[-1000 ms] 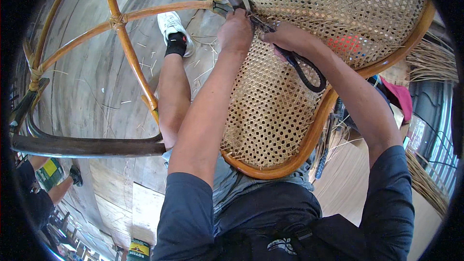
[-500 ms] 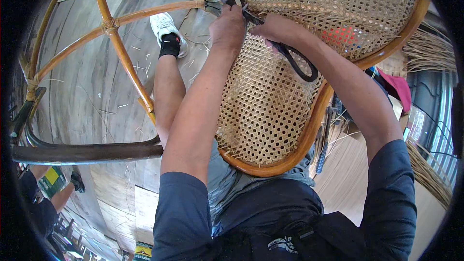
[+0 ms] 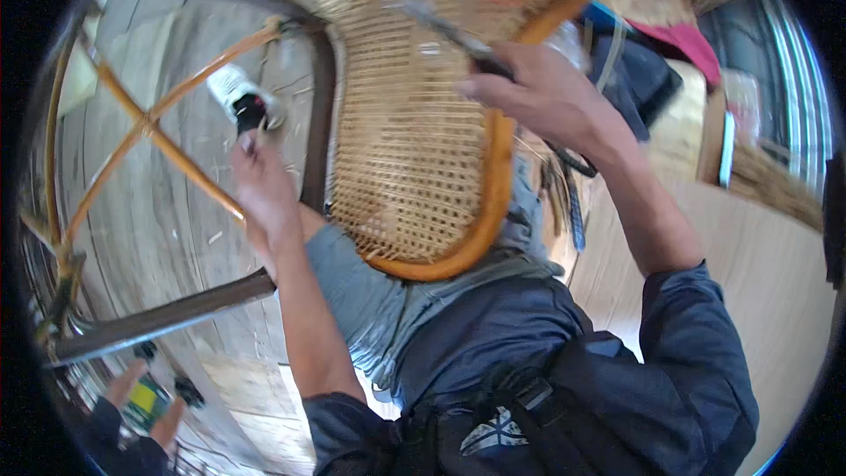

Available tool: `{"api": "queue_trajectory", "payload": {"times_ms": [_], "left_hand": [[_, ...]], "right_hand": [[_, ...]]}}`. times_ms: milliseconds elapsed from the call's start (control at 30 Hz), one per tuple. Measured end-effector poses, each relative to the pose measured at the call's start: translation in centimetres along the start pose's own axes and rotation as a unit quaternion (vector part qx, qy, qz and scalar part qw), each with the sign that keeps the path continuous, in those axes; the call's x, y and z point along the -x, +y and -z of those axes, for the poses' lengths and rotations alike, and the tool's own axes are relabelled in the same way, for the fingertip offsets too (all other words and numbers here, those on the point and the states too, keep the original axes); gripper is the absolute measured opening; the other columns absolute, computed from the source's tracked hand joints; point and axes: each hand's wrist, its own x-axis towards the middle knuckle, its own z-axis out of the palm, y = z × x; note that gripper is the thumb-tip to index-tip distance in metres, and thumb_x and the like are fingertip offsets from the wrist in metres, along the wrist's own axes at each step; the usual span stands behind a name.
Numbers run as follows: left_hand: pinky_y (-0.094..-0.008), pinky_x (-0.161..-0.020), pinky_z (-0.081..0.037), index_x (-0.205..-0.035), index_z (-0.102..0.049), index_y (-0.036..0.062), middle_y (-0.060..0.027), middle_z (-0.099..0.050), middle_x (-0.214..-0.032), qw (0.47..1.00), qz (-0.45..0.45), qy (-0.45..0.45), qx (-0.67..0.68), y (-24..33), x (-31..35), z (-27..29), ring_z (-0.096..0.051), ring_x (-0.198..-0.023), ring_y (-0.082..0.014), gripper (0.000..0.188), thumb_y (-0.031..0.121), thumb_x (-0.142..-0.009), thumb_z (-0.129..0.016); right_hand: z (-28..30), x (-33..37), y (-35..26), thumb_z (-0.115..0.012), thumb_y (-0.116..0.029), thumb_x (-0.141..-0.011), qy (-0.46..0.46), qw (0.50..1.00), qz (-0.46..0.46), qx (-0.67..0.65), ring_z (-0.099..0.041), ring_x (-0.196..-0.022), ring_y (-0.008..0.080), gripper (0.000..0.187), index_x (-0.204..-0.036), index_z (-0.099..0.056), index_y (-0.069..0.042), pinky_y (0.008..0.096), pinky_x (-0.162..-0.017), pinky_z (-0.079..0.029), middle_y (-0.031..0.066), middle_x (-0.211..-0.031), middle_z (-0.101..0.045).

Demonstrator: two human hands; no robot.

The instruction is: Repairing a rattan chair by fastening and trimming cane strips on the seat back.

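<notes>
Angled up and left from my right hand point(image 3: 542, 88) is a pair of shears point(image 3: 449, 33), its metal end blurred over the cane. My fingers are closed around its black handle, and a dark loop shows below the wrist. My left hand point(image 3: 264, 181) is away from the shears, beside the crossed rattan poles point(image 3: 196, 166) of the chair frame. Its fingers are pinched together, with a small dark bit at the tips that is too blurred to name. The woven cane panel point(image 3: 397, 167), edged by an orange-brown rattan rim point(image 3: 495, 185), rests against my lap.
A dark frame bar point(image 3: 167, 322) crosses at the left. My white shoe point(image 3: 231, 88) stands on the plank floor point(image 3: 203, 211). Dark bags and a red cloth point(image 3: 683, 44) lie at the right, near a pale board point(image 3: 731, 247). Another person's arms or legs point(image 3: 123, 383) show at lower left.
My hands have come apart: the left has left the panel's edge and moved down and left, while the right has drawn the shears off the edge. The view has shifted, with the chair appearing further left.
</notes>
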Motion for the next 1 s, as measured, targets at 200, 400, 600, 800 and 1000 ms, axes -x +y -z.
{"api": "queue_trajectory", "payload": {"times_ms": [200, 400, 600, 800, 1000], "left_hand": [[-0.0292, -0.062, -0.046, -0.092, -0.058, -0.0002, -0.0123, -0.057, -0.073, 0.99, -0.106, -0.065, -0.066, 7.9, 8.3, 2.4, -0.057, -0.065, -0.0176, 0.015, 0.013, -0.086, -0.056], [-0.0337, -0.055, -0.046, -0.088, -0.059, 0.0076, -0.008, -0.056, -0.076, 0.896, -0.342, -0.273, 0.075, 19.0, 16.3, -1.4, -0.056, -0.061, -0.025, 0.01, 0.009, -0.078, -0.062], [-0.0374, -0.057, -0.048, -0.094, -0.057, 0.01, -0.0078, -0.056, -0.082, 0.837, -0.441, -0.321, -0.045, 20.1, 18.1, -6.1, -0.059, -0.067, -0.0274, 0.019, 0.013, -0.076, -0.064], [-0.0272, -0.065, -0.047, -0.099, -0.058, 0.0063, -0.0078, -0.057, -0.081, 0.873, -0.364, -0.311, 0.092, 20.7, 18.4, -5.8, -0.057, -0.069, -0.0188, 0.014, 0.01, -0.086, -0.056], [-0.0198, -0.074, -0.04, -0.094, -0.055, 0.0003, 0.0002, -0.054, -0.086, 0.892, -0.11, -0.339, 0.277, 19.6, 17.6, -5.4, -0.048, -0.078, -0.0057, 0.011, 0.01, -0.093, -0.049]], "right_hand": [[-3.3, 14.6, 14.5, -0.055, -0.043, -0.082, 0.11, 0.965, -0.191, -0.14, -0.059, -0.076, 0.0355, 0.048, -0.088, -0.058, 0.004, 0.0434, -0.067, -0.043, 0.0235, -0.08, -0.059], [-15.1, 23.3, 19.5, -0.057, -0.049, -0.079, 0.058, 0.947, -0.317, -0.002, -0.056, -0.089, 0.0397, 0.057, -0.106, -0.054, 0.001, 0.0432, -0.079, -0.045, 0.023, -0.098, -0.057], [-16.8, 23.7, 22.4, -0.058, -0.042, -0.081, 0.169, 0.962, -0.209, 0.056, -0.055, -0.09, 0.0387, 0.047, -0.105, -0.055, -0.001, 0.043, -0.081, -0.044, 0.0191, -0.103, -0.055], [-11.9, 14.3, 24.0, -0.055, -0.035, -0.084, 0.172, 0.959, -0.183, -0.128, -0.059, -0.079, 0.035, 0.035, -0.093, -0.061, -0.002, 0.042, -0.073, -0.045, 0.0193, -0.081, -0.061], [-15.0, 2.5, 22.0, -0.056, -0.038, -0.083, 0.134, 0.904, -0.253, -0.318, -0.061, -0.073, 0.036, 0.042, -0.072, -0.062, 0.002, 0.043, -0.067, -0.046, 0.021, -0.072, -0.062]]}}
